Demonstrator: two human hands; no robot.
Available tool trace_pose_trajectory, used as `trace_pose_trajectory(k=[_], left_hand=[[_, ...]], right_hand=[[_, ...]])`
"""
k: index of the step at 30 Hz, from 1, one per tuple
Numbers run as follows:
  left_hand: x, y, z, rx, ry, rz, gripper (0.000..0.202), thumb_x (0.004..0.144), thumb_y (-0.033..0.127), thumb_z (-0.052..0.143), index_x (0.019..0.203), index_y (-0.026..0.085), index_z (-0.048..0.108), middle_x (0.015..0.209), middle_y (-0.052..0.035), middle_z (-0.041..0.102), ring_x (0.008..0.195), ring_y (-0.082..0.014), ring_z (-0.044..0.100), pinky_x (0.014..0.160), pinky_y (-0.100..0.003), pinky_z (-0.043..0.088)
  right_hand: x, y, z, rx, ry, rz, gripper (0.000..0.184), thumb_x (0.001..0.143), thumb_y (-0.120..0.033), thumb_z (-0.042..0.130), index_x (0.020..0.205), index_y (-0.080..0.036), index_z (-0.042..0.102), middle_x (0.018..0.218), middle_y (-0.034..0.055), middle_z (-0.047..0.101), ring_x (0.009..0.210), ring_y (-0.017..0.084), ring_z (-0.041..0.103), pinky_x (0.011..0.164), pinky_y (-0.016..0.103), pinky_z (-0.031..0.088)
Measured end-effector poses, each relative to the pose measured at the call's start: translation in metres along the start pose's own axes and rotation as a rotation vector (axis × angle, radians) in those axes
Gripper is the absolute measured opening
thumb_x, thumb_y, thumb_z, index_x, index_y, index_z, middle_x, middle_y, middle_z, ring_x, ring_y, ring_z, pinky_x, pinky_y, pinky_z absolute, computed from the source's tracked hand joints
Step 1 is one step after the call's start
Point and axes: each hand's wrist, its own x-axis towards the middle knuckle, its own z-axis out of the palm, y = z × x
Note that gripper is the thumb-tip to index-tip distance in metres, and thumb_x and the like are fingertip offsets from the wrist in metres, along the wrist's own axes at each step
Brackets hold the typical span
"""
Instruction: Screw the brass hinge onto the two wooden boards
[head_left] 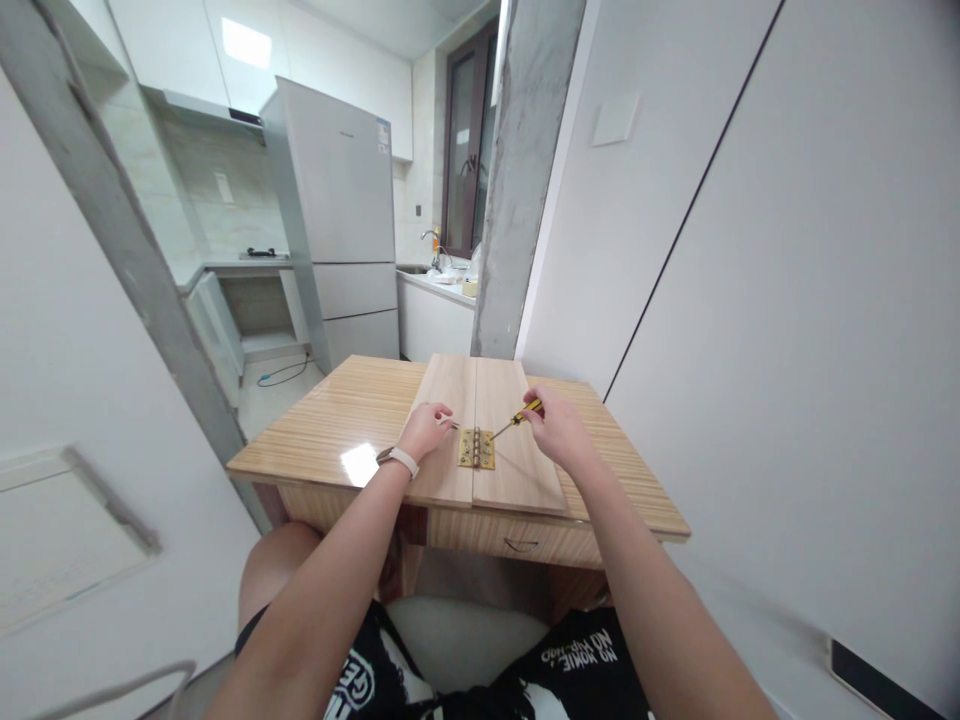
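A brass hinge point(466, 450) lies unfolded across the seam between two pale wooden boards point(442, 485), which rest side by side on the table. In my right hand point(556, 425) is a screwdriver point(529, 410) with a yellow and black handle, held at a slant. Its tip points down at the hinge's right leaf; whether it touches a screw is too small to tell. My left hand point(426, 430), with a watch point(401, 459) on the wrist, is closed over the left board beside the hinge. Something small and thin shows at its fingertips, its kind unclear.
The boards lie on a glossy wood-grain table point(322, 425) with a drawer point(517, 545) in front. White walls stand close at right and left. Behind the table are a grey fridge point(352, 190), a sink counter point(439, 290) and a cable point(281, 375) on the floor.
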Motion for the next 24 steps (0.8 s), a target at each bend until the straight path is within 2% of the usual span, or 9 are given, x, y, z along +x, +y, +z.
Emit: trace_pose_trajectory(k=[11, 16, 19, 22, 24], left_hand=[[-0.012, -0.001, -0.001, -0.003, 0.016, -0.012, 0.024, 0.087, 0.027, 0.07, 0.109, 0.019, 0.075, 0.091, -0.0078, 0.067, 0.085, -0.0219, 0.063, 0.085, -0.034, 0.05], [-0.016, 0.006, -0.002, -0.013, 0.014, -0.012, 0.026, 0.086, 0.032, 0.072, 0.11, 0.019, 0.075, 0.095, -0.0084, 0.065, 0.087, -0.022, 0.064, 0.09, -0.035, 0.049], [-0.018, 0.01, -0.002, -0.007, 0.011, -0.012, 0.028, 0.088, 0.035, 0.071, 0.111, 0.02, 0.075, 0.1, -0.0091, 0.064, 0.087, -0.0208, 0.065, 0.093, -0.034, 0.049], [-0.018, 0.011, -0.001, 0.028, 0.008, 0.0, 0.029, 0.091, 0.036, 0.067, 0.114, 0.019, 0.073, 0.103, -0.0103, 0.064, 0.089, -0.0209, 0.066, 0.094, -0.034, 0.048], [-0.018, 0.009, 0.0, 0.068, 0.009, 0.013, 0.03, 0.094, 0.037, 0.064, 0.116, 0.018, 0.072, 0.102, -0.011, 0.065, 0.092, -0.022, 0.065, 0.095, -0.035, 0.047]], right_hand=[[0.001, 0.006, 0.009, -0.014, -0.002, -0.008, 0.01, 0.092, -0.021, 0.057, 0.101, -0.021, 0.06, 0.095, 0.005, 0.068, 0.085, 0.019, 0.061, 0.077, 0.03, 0.044], [0.011, 0.0, 0.006, -0.122, -0.052, 0.016, 0.013, 0.097, -0.029, 0.057, 0.105, -0.021, 0.062, 0.094, 0.0064, 0.071, 0.086, 0.021, 0.064, 0.076, 0.03, 0.043], [0.023, -0.008, 0.002, -0.247, -0.124, 0.046, 0.025, 0.1, -0.042, 0.056, 0.105, -0.02, 0.065, 0.093, 0.0101, 0.073, 0.087, 0.023, 0.067, 0.076, 0.031, 0.044], [0.04, -0.017, -0.002, -0.381, -0.211, 0.08, 0.046, 0.101, -0.057, 0.049, 0.095, -0.017, 0.071, 0.091, 0.0175, 0.074, 0.09, 0.028, 0.07, 0.076, 0.034, 0.046], [0.052, -0.023, -0.003, -0.448, -0.255, 0.109, 0.055, 0.101, -0.06, 0.044, 0.094, -0.015, 0.075, 0.093, 0.0216, 0.074, 0.091, 0.029, 0.071, 0.077, 0.035, 0.048]])
